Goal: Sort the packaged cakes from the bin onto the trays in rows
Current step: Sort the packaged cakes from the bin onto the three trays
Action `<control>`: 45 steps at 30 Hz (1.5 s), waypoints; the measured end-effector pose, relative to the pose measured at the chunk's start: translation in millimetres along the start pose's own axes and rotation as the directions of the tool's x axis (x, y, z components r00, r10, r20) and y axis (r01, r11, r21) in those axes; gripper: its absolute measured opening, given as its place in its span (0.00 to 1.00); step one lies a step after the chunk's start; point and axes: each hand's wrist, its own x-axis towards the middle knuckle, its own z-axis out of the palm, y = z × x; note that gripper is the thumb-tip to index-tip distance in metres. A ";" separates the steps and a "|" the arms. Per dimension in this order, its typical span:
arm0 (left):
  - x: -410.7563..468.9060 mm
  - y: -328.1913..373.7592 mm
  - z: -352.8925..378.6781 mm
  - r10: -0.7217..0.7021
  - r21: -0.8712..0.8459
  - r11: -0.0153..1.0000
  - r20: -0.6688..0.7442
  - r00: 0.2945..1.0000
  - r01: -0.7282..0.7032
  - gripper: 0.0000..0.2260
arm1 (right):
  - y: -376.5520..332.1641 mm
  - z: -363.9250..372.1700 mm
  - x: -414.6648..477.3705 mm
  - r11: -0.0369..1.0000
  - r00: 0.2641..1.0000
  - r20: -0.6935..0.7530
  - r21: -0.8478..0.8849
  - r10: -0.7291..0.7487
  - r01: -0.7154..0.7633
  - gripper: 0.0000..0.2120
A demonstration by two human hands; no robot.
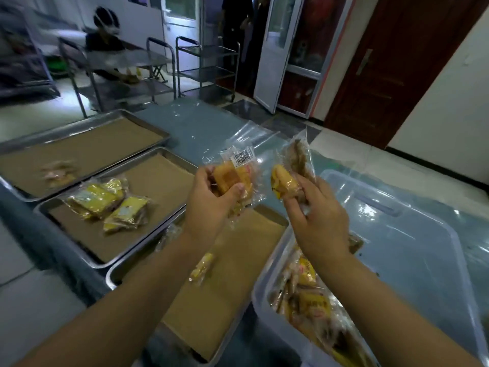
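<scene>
My left hand [211, 200] grips a clear-wrapped yellow cake [234, 176] above the nearest tray [225, 295]. My right hand [317, 221] holds two packaged cakes [291, 176], one yellow and one brown, above the clear plastic bin [262, 282]. The bin holds several more packaged cakes [309, 300]. The nearest tray, lined with brown paper, has one yellow pack [202, 267] on it. The middle tray [148, 205] carries a few yellow packs [108, 203]. A pale blurred pack [58, 172] lies on the far tray [87, 147].
The bin's clear lid [412, 234] lies to the right on the blue-grey table [211, 125]. Loose plastic wrap [251, 133] sits behind my hands. Metal carts [206, 64] and a seated person [105, 43] are across the room, with doors at the back right.
</scene>
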 end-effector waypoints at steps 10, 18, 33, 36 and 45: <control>33.4 -82.1 -195.6 -0.232 0.126 0.964 -0.029 0.972 0.234 0.22 | -143.4 146.8 2.9 0.999 0.953 0.299 0.000 0.049 -0.051 0.12; 59.6 -128.7 -328.7 -0.358 0.210 0.908 -0.054 0.932 0.361 0.19 | -236.0 256.9 -12.1 0.996 0.895 0.442 0.020 0.065 -0.082 0.14; 176.6 -174.6 -476.9 -0.409 0.297 0.832 -0.243 0.879 0.469 0.19 | -340.6 446.4 65.9 0.983 0.839 0.537 0.185 -0.085 -0.019 0.16; 222.5 -186.3 -500.3 -0.427 0.314 0.812 -0.253 0.868 0.491 0.18 | -356.7 488.4 94.2 0.981 0.838 0.539 0.191 -0.085 -0.023 0.15; 323.4 -222.2 -548.8 -0.473 0.361 0.765 -0.246 0.846 0.533 0.18 | -386.8 586.3 162.8 0.992 0.795 0.603 0.125 -0.062 -0.018 0.18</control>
